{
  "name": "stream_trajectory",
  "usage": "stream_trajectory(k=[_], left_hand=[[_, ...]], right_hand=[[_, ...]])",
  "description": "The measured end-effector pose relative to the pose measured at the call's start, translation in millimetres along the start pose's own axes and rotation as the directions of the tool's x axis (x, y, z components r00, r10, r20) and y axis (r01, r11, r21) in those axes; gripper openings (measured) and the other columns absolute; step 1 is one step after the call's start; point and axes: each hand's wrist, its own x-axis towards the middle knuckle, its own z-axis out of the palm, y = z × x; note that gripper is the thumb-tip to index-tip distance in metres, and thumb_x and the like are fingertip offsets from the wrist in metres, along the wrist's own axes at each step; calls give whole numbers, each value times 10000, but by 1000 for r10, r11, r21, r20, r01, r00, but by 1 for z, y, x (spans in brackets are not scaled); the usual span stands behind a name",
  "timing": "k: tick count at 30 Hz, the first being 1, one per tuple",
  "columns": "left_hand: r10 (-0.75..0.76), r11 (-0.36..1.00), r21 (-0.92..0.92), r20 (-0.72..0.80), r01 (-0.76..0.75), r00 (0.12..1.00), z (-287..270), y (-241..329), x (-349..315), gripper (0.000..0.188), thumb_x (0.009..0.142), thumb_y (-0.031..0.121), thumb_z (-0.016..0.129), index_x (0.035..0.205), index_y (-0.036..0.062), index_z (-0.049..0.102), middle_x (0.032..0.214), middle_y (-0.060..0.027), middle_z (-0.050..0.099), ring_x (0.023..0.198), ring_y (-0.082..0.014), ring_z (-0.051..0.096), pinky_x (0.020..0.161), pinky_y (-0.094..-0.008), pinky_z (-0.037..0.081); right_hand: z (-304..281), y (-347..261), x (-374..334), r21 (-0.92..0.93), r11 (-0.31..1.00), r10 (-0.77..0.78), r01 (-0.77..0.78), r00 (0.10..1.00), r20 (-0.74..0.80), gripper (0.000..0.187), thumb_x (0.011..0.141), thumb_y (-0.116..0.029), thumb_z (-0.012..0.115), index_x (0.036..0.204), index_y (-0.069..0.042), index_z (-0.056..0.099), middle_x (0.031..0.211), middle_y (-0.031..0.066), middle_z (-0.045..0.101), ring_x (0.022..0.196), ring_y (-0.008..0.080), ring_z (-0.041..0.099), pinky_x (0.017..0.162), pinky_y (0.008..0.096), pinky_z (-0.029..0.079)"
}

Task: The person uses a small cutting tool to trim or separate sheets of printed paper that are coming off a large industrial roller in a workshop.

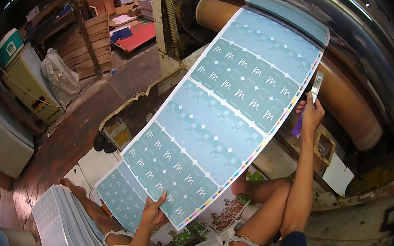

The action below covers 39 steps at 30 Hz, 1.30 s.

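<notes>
Nearest to me, at the lower edge of the view, are my own bent knees, with a stack of printed sheets [57,219] just left of them by the floor. Moving right, my left hand [152,212] has its grip clamped on the bottom edge of one large sheet [222,111], thumb on top and fingers underneath. I judge the sheet to be partway fed: its lower end sits over my lap, while its top already curves onto the brown roller [350,99] of the machine ahead. What seems left is to seat it fully; the thick stack suggests many sheets still wait.

The sheet itself is pale teal, printed in rows of rounded label shapes with small white marks, and has a white margin with a strip of colour patches down its right edge. It lies flat and taut, tilted from lower left to upper right.

Further right, my right hand [310,114] has its grip closed around a slim flat tool [316,85] with a purple lower end, held upright just beside the sheet's right edge, near the roller.
</notes>
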Motion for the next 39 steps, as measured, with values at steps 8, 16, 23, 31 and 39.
stream_trajectory(k=[8,16,23,31,39], left_hand=[[92,982,174,-85,-76,992,-9,1,-12,391,877,93,678,1212,-9,506,1081,-83,618,920,-168,616,811,-322,522],[111,948,315,-156,-57,981,-24,9,-23,403,846,85,709,1182,-34,519,1028,-66,629,907,-146,601,827,-295,484],[86,935,354,-158,-25,984,-60,39,-65,379,861,43,668,1200,-24,512,1071,-73,626,942,-159,608,818,-313,512],[-29,973,218,-199,73,980,-83,56,-99,382,869,34,655,1222,-17,516,1063,-93,645,895,-184,637,786,-334,545],[67,981,193,-360,4,930,-108,54,-118,392,864,-21,629,1233,-5,498,1085,-110,634,904,-211,639,800,-373,552]], right_hand=[[0,6,32,78,997,-4,4,1000,-11,320,980,-285,520,958,27,591,692,80,590,553,126,579,486,270,508],[1,2,79,47,996,-77,79,997,-30,351,983,-267,518,1192,7,582,774,84,653,561,90,562,476,235,469],[-10,0,84,-50,999,-8,14,994,111,358,970,-266,544,1194,8,602,747,70,647,502,64,503,435,217,398],[-17,18,67,-176,984,51,7,945,323,363,960,-283,565,1167,12,615,702,67,629,489,79,514,440,221,412],[-5,-34,77,-450,624,-541,639,768,342,544,739,78,657,1238,-134,609,1087,75,613,742,174,575,672,303,502]])
